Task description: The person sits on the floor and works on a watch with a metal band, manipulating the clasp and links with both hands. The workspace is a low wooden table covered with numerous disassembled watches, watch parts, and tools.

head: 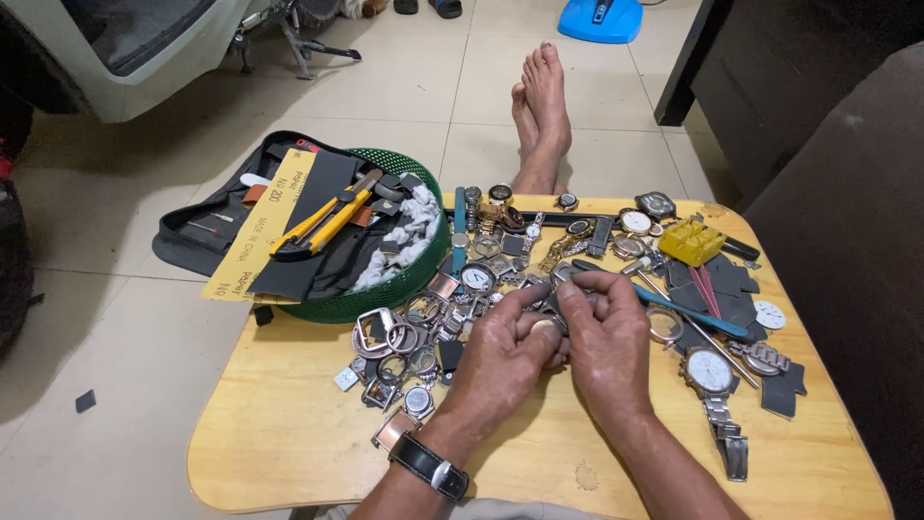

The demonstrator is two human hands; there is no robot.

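Tiled floor point(404, 77), low wooden tabletop point(289, 424) strewn with watch parts. Both hands meeting mid-tabletop: left hand point(500, 351), strapped at the wrist with a black-banded watch point(423, 460), pinching a small round watch case point(545, 327) from below; right hand point(608, 337) pressed over the same case, fingertips curled onto it. Just left, a heap of watch cases point(404, 337); farther left, a green basket point(385, 294) holding a yellow utility knife point(322, 223). At right, a blue-handled tool point(688, 313), a yellow block point(691, 241) and a white-faced wristwatch point(710, 371).
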